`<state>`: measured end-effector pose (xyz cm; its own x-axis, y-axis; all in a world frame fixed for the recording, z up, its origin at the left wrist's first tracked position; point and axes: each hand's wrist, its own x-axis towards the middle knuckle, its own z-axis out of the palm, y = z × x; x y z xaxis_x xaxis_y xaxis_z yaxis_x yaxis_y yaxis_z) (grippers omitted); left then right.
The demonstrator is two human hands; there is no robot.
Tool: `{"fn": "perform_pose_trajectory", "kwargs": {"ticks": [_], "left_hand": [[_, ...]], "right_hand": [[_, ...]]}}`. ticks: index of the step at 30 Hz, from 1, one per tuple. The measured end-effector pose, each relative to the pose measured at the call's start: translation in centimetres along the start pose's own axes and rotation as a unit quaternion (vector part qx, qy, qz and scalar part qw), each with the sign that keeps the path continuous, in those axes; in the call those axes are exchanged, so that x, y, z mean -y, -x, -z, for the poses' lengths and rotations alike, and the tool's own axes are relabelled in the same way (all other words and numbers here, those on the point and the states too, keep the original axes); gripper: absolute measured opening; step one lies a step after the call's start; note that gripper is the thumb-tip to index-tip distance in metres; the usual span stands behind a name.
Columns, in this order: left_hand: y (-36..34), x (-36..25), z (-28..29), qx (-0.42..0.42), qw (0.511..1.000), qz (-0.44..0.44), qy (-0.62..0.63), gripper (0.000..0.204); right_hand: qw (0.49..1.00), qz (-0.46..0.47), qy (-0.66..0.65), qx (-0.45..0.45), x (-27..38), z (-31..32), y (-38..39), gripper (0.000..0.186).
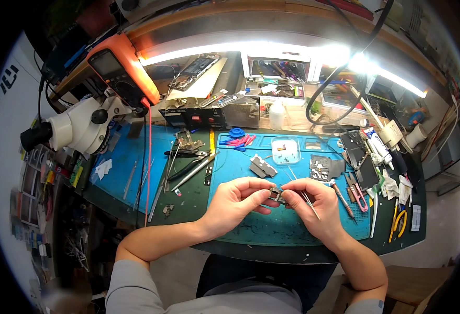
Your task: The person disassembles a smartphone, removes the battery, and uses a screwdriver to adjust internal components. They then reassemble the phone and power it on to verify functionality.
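Above the blue repair mat (240, 230), a small dark circuit board (275, 194) is held between both hands. My left hand (237, 203) pinches its left end with thumb and fingertips. On the other end are the thumb and fingers of my right hand (318, 206). A pair of thin metal tweezers (310, 203) is also tucked in my right hand, slanting across the fingers. Fingertips cover much of the board. Just beyond the hands lie a grey metal shield plate (263, 166) and a clear plastic box (286, 150) with a tiny part inside.
Right of the hands are a metal-plated part (321, 168), pink-handled snips (356, 194), a screwdriver (343, 201) and yellow-handled pliers (399, 222). A microscope (73, 127) and an orange multimeter (122, 70) stand left. A black cable (313, 99) loops overhead.
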<state>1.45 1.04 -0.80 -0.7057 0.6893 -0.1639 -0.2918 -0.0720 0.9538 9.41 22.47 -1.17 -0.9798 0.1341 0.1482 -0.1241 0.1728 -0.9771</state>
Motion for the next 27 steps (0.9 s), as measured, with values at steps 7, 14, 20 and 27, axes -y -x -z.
{"fn": "perform_pose_trajectory", "kwargs": {"ticks": [7,14,20,27], "left_hand": [[-0.3,0.3,0.3,0.013,0.996,-0.062,-0.055,0.023],[-0.5,1.1,0.6,0.018,0.992,-0.104,-0.065,0.021],[-0.7,0.4,0.6,-0.074,0.977,-0.188,-0.071,0.027],[-0.8,0.0,2.4,-0.098,0.978,-0.164,-0.083,0.034]], "right_hand": [[0.997,0.062,0.043,-0.006,0.2,0.2,0.0,0.014],[0.985,0.142,0.096,-0.011,0.3,0.3,-0.1,0.016],[0.981,0.134,0.135,0.032,0.8,0.5,0.0,0.015],[0.897,0.219,0.371,0.098,0.8,0.1,0.5,0.018]]}}
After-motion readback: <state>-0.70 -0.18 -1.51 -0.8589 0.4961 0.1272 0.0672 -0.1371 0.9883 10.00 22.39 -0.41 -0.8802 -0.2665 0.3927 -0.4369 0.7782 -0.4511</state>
